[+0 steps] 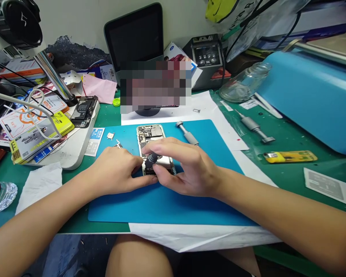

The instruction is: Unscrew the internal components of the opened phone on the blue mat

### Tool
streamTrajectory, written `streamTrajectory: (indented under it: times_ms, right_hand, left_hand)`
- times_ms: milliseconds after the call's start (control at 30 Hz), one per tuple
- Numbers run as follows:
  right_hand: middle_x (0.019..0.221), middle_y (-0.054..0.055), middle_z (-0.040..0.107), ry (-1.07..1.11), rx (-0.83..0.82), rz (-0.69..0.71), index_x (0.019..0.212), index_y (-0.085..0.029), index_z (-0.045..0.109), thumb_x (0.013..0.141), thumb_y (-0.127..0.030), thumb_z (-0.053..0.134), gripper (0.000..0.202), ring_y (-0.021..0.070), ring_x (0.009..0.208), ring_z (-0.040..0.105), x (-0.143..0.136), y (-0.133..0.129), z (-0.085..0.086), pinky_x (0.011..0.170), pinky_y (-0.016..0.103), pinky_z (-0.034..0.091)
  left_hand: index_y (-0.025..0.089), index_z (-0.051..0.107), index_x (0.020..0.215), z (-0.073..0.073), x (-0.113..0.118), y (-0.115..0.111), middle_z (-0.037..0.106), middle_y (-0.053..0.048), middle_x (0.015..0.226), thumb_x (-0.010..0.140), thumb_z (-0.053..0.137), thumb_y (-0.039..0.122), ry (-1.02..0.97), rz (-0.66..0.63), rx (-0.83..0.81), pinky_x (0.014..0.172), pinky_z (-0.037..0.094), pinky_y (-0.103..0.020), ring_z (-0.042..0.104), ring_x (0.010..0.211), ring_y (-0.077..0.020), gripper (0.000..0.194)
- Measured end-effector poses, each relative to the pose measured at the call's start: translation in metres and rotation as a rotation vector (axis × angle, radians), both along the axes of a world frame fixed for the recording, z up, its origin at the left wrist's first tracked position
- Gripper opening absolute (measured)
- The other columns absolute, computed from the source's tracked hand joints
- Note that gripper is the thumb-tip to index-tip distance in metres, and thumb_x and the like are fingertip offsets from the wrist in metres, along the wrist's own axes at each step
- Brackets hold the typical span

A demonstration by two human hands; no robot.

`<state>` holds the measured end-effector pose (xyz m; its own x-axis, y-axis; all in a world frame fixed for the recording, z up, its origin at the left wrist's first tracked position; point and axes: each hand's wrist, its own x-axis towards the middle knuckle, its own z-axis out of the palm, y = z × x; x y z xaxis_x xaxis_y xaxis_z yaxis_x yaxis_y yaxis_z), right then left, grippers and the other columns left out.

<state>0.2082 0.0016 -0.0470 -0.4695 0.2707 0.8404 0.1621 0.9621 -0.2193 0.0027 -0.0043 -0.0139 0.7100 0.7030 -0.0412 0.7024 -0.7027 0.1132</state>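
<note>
An opened smartphone (151, 132) lies on the blue mat (167, 209), its inner boards and metal plates exposed. My right hand (184, 163) grips a dark screwdriver (151, 158) between thumb and fingers, over the lower half of the phone. The tip of the screwdriver is hidden. My left hand (119, 169) is at the phone's left lower edge, thumb stretched along the bottom and fingers curled at the side. Small metal parts (110, 135) lie on the mat left of the phone. A grey screwdriver (187, 133) rests above my right hand.
A second grey screwdriver (253, 126), a yellow cutter-like tool (290, 156) and a glass jar (245, 82) lie to the right. On the left, a white stand base (75, 152) bears boxes and another opened phone (85, 109). A dark screen (135, 34) stands behind.
</note>
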Motion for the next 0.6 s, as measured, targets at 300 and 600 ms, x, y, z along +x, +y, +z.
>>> streamTrajectory:
  times_ms: [300,600]
  right_hand:
    - [0.122,0.012,0.072,0.043,-0.072,0.017,0.147,-0.019,0.039,0.090,-0.007,0.067,0.065,0.0216,0.114,0.073,0.0016,0.0007,-0.0101,0.097,0.037,0.065]
    - [0.116,0.004,0.070,0.118,-0.236,-0.006,0.145,-0.032,0.041,0.090,-0.012,0.067,0.063,0.0192,0.098,0.074,0.0049,0.0028,-0.0076,0.085,0.036,0.068]
  left_hand:
    - [0.020,0.063,0.067,0.0016,-0.0004,-0.0005,0.065,-0.001,0.056,0.090,0.058,0.047,-0.131,0.032,-0.015,0.052,0.026,-0.029,0.059,0.050,-0.0173,0.036]
    - [0.021,0.065,0.083,0.0075,-0.0010,-0.0003,0.049,0.006,0.047,0.074,0.051,0.024,-0.368,0.146,-0.011,0.050,0.027,-0.027,0.044,0.042,-0.0126,0.017]
